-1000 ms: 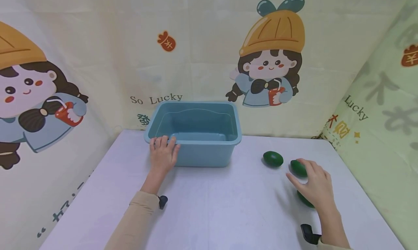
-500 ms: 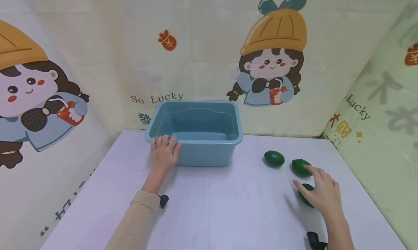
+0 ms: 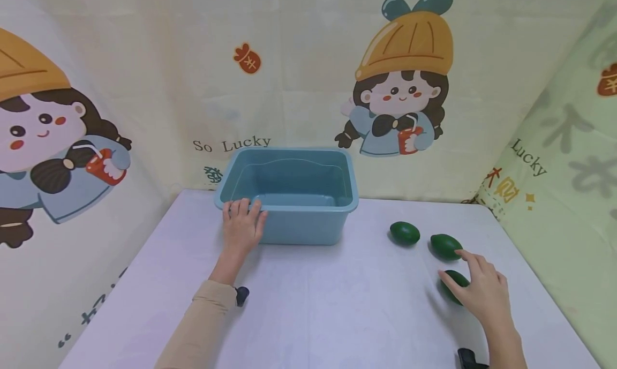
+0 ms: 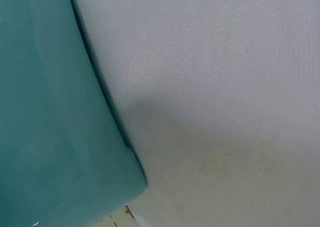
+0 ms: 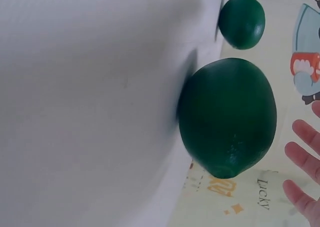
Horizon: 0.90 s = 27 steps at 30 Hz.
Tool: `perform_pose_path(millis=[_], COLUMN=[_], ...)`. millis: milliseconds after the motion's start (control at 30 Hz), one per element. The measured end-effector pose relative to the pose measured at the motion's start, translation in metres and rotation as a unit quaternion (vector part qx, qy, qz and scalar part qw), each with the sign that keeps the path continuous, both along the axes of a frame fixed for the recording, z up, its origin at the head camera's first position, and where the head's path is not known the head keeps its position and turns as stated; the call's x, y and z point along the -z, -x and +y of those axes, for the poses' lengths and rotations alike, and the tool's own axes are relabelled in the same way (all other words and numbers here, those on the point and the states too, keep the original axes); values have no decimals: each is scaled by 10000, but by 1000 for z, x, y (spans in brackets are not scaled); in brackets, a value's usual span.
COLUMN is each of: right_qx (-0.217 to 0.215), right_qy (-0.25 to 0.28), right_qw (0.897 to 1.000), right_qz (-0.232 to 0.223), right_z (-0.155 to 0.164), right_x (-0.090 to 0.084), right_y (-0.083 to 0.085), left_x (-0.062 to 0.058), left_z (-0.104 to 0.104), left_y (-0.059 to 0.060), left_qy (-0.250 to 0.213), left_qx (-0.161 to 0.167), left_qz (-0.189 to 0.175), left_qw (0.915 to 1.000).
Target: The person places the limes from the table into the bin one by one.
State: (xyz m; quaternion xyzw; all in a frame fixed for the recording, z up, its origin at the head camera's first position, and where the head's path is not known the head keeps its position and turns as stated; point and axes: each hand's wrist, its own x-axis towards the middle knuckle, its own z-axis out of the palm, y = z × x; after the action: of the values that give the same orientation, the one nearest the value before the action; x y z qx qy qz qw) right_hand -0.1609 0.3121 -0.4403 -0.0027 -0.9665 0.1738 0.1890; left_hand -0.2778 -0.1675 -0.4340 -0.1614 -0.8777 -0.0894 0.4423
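Three dark green limes lie on the right of the table in the head view. One lime [image 3: 405, 233] is nearer the box and another lime [image 3: 445, 247] sits right of it. The nearest lime [image 3: 455, 286] is partly hidden by my right hand [image 3: 484, 288], whose thumb and fingers are spread over it. In the right wrist view my fingers stand apart from the large lime [image 5: 227, 117] in the foreground. My left hand [image 3: 241, 227] holds the front rim of a blue plastic box [image 3: 303, 228] near its left corner, fingers over the edge. The left wrist view shows only the box wall [image 4: 55, 102] and tablecloth.
A white cloth covers the table [image 3: 308, 305]. Behind the box hangs a backdrop [image 3: 299, 96] with printed cartoon figures, and a green side panel [image 3: 569, 160] stands at the right. A black wrist camera mount [image 3: 468, 358] sits under my right wrist.
My right hand has moved right and toward me, away from the middle lime and over the nearest one. The left hand has stayed on the box rim.
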Motion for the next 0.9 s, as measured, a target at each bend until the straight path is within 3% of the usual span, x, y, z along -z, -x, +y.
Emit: perform_pose_path(millis=[900], right_qx=[199], right_qy=[-193], right_qw=[9933], right_qz=[-1120], right_z=[20], right_x=[7], right_y=[-14], left_x=[0], left_z=[0], left_y=[-1], left_qy=[-26], left_qx=[-4], left_qz=[10], left_qw=[10000])
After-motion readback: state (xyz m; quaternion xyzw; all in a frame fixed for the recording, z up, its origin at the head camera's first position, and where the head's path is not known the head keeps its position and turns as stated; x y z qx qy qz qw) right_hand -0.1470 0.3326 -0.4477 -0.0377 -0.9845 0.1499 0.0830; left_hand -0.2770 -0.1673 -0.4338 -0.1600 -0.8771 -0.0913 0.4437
